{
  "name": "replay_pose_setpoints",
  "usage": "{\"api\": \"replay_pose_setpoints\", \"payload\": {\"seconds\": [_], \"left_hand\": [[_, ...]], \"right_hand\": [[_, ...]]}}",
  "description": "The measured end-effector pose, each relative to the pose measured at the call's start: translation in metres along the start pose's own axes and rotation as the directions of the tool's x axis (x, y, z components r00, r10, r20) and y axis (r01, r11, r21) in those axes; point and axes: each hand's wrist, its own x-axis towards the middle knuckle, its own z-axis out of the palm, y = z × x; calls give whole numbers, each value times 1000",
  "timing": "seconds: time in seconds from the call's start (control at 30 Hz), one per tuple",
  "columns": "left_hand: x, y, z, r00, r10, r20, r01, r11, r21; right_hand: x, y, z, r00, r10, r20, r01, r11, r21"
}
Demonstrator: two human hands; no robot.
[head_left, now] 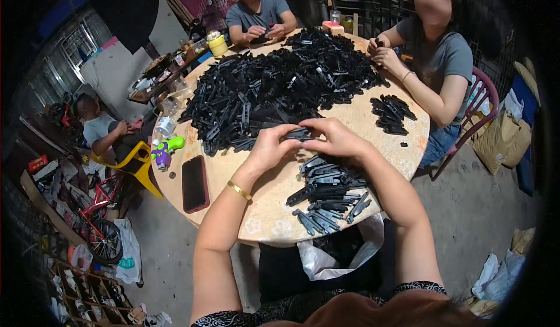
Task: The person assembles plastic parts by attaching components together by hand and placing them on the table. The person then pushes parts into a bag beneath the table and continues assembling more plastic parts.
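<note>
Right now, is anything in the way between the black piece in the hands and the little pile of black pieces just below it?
Nothing visible blocks it. The left hand and right hand hold the black piece just above the small pile, with only bare round table and open air between them.

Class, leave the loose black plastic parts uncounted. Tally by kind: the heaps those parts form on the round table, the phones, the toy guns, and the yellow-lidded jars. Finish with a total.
Heaps of black plastic parts: 3 (big heap, small heap, near heap)
Phone: 1
Toy gun: 1
Yellow-lidded jar: 1
Total: 6
</note>
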Motion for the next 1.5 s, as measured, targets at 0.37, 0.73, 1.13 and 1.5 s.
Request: {"api": "replay_pose_setpoints", "payload": {"seconds": [0.37,0.73,1.13,1.5], "left_hand": [[0,-6,-2,992,126,-4,-126,991,50],[-2,-4,2,979,196,-60,-193,979,60],[0,-9,2,987,145,-65,-144,989,9],[1,-24,9,968,62,244,24,942,-336]], "right_hand": [[-3,-11,-1,993,-116,-22,109,975,-195],[-3,-5,-1,962,-246,-115,220,954,-206],[10,29,-13,976,110,-187,-45,947,318],[16,97,-11,967,-16,-256,-118,860,-496]]}}
